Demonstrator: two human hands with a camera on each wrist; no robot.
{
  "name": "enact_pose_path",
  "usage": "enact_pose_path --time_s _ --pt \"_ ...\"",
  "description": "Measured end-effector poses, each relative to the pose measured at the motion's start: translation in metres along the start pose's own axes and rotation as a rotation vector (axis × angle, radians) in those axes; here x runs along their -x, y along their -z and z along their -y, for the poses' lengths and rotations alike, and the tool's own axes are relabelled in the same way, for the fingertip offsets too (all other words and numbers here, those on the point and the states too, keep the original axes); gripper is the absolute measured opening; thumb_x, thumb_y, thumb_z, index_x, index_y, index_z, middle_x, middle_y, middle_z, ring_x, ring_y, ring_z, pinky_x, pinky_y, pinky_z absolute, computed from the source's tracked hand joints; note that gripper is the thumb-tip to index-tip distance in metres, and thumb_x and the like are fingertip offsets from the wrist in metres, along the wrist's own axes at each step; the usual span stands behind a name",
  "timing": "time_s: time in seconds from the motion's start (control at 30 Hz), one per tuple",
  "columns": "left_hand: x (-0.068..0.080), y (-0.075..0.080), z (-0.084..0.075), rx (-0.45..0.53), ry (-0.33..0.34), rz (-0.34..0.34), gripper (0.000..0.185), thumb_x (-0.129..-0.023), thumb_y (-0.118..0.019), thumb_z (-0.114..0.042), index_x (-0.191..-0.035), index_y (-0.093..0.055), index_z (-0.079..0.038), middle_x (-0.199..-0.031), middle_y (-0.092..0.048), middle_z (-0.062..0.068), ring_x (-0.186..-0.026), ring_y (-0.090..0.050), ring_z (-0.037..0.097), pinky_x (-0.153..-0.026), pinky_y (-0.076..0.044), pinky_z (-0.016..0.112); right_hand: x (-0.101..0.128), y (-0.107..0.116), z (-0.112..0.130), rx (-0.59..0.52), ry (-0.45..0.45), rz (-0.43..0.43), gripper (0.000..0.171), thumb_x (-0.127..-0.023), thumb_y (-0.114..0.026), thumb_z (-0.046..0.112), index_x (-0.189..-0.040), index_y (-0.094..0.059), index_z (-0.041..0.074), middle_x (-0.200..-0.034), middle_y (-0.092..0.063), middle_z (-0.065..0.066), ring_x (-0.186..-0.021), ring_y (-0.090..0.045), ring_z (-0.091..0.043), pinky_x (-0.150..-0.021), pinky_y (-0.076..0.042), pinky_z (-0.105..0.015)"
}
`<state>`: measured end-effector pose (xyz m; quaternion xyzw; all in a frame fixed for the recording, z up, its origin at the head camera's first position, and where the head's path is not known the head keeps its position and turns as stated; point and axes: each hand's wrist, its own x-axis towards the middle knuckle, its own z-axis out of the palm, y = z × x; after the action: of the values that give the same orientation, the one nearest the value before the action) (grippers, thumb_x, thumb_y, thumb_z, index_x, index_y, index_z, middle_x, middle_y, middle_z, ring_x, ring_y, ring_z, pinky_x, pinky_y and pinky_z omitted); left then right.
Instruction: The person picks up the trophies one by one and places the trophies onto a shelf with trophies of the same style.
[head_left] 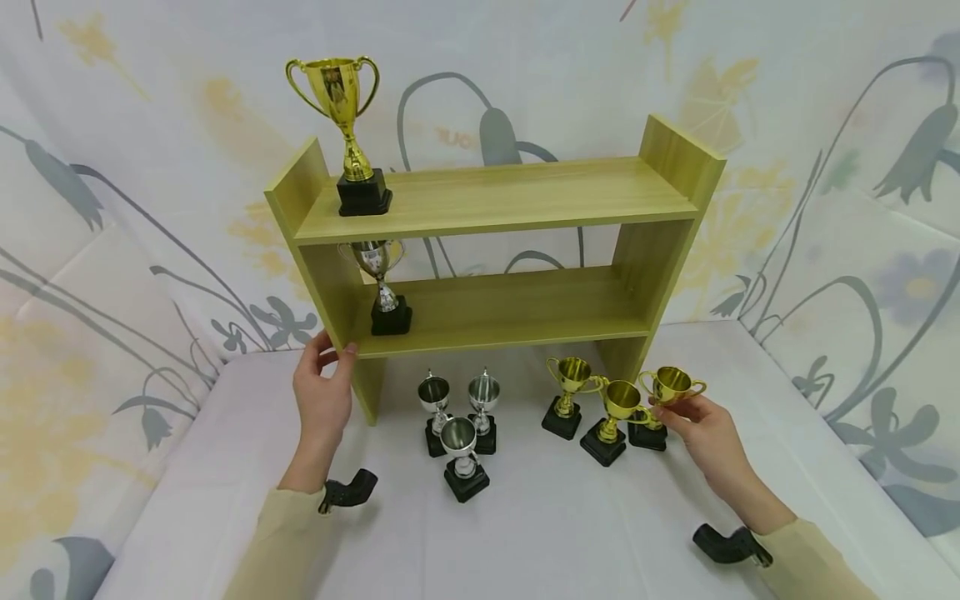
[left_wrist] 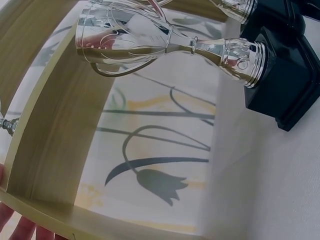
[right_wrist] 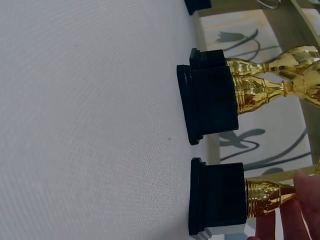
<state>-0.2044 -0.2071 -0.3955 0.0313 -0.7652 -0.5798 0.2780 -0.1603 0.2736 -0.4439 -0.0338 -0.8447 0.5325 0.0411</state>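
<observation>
A small gold trophy is being pinched by the right hand at the right end of a row of three gold cups on the white desk — its black base is resting on the cloth just beside the base of the middle gold trophy, and the fingers are being curled round its stem and bowl. The left front corner of the wooden shelf is being gripped by the left hand, thumb on the lower board's edge. Three silver trophies are being kept clustered on the desk between the hands, under the shelf's front. A large gold trophy is being displayed on the top board — a silver trophy on the lower one, directly beneath.
</observation>
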Motion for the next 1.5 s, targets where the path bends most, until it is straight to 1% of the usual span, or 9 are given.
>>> enact_pose_path --time_s 0.17,0.47,0.7,0.83,0.97,1.17,1.23,1.43,1.5 --pt "0.001 0.0005 -0.0002 -0.001 0.002 -0.004 0.039 -0.099 -0.062 -0.021 -0.134 -0.059 -0.006 -0.126 -0.059 0.008 -0.103 -0.052 0.013 -0.078 -0.047 0.016 0.0005 -0.0005 -0.0013 -0.003 0.01 -0.002 0.042 -0.097 -0.065 0.016 -0.13 -0.056 -0.008 -0.122 -0.066 -0.022 -0.094 -0.057 0.009 -0.079 -0.048 -0.015" --pt "0.0 0.0005 0.0004 -0.013 0.008 -0.004 0.038 -0.099 -0.061 -0.021 -0.134 -0.058 -0.006 -0.127 -0.059 0.009 -0.105 -0.052 0.013 -0.081 -0.047 0.018 0.0002 0.0003 -0.0011 0.035 -0.002 -0.007 0.043 -0.097 -0.066 0.024 -0.128 -0.059 -0.005 -0.124 -0.065 -0.019 -0.097 -0.053 0.009 -0.079 -0.046 -0.015" --pt "-0.0004 0.001 0.0004 -0.017 0.013 0.001 0.039 -0.099 -0.062 -0.021 -0.135 -0.058 -0.007 -0.127 -0.059 0.009 -0.105 -0.05 0.013 -0.077 -0.046 0.016 0.0019 0.0025 -0.0014 0.051 -0.013 -0.009 0.041 -0.096 -0.067 0.022 -0.124 -0.059 -0.007 -0.122 -0.065 -0.017 -0.097 -0.05 0.01 -0.078 -0.046 -0.014" --pt "-0.0014 0.0009 0.0015 -0.008 0.006 0.002 0.038 -0.099 -0.062 -0.019 -0.134 -0.058 -0.006 -0.126 -0.06 0.009 -0.104 -0.051 0.014 -0.074 -0.047 0.014 0.0031 0.0018 -0.0015 0.042 -0.02 -0.012 0.041 -0.096 -0.068 0.021 -0.123 -0.059 -0.008 -0.121 -0.065 -0.017 -0.096 -0.05 0.01 -0.077 -0.047 -0.014" --pt "-0.001 0.0012 0.0017 -0.008 0.001 0.003 0.038 -0.099 -0.062 -0.019 -0.135 -0.058 -0.006 -0.126 -0.059 0.01 -0.104 -0.051 0.014 -0.074 -0.047 0.013 0.0033 0.001 -0.0002 0.027 -0.023 -0.011 0.041 -0.096 -0.068 0.02 -0.124 -0.058 -0.009 -0.121 -0.065 -0.018 -0.096 -0.051 0.01 -0.077 -0.047 -0.014" --pt "-0.0009 0.0004 0.0004 -0.019 0.0 0.007 0.04 -0.099 -0.061 -0.021 -0.136 -0.057 -0.007 -0.126 -0.059 0.01 -0.105 -0.051 0.013 -0.076 -0.047 0.015 0.0017 0.0017 -0.0013 0.028 -0.025 -0.026 0.04 -0.096 -0.068 0.02 -0.124 -0.06 -0.008 -0.115 -0.068 -0.008 -0.094 -0.052 0.01 -0.077 -0.047 -0.015" --pt "-0.0011 0.0003 0.0007 -0.024 0.002 0.006 0.04 -0.099 -0.061 -0.02 -0.137 -0.057 -0.006 -0.127 -0.059 0.01 -0.106 -0.05 0.014 -0.076 -0.046 0.014 0.0014 0.0018 -0.0019 0.025 -0.019 -0.026 0.04 -0.096 -0.068 0.019 -0.124 -0.059 -0.008 -0.114 -0.068 -0.007 -0.094 -0.052 0.011 -0.076 -0.047 -0.015" --pt "-0.0003 0.0012 -0.0008 -0.016 0.004 0.003 0.038 -0.099 -0.062 -0.02 -0.134 -0.059 -0.006 -0.125 -0.06 0.009 -0.104 -0.051 0.014 -0.075 -0.047 0.014 0.0023 0.0006 -0.0024 0.015 0.005 -0.022 0.037 -0.096 -0.067 0.014 -0.122 -0.059 -0.01 -0.118 -0.066 -0.017 -0.095 -0.052 0.011 -0.077 -0.048 -0.013" --pt "-0.0006 0.0013 -0.0001 -0.021 0.004 0.001 0.038 -0.099 -0.062 -0.02 -0.134 -0.059 -0.006 -0.125 -0.06 0.01 -0.104 -0.051 0.014 -0.074 -0.047 0.014 0.0023 0.0002 -0.0029 0.013 0.009 -0.025 0.036 -0.096 -0.067 0.013 -0.121 -0.059 -0.01 -0.118 -0.065 -0.018 -0.095 -0.052 0.011 -0.077 -0.048 -0.013"
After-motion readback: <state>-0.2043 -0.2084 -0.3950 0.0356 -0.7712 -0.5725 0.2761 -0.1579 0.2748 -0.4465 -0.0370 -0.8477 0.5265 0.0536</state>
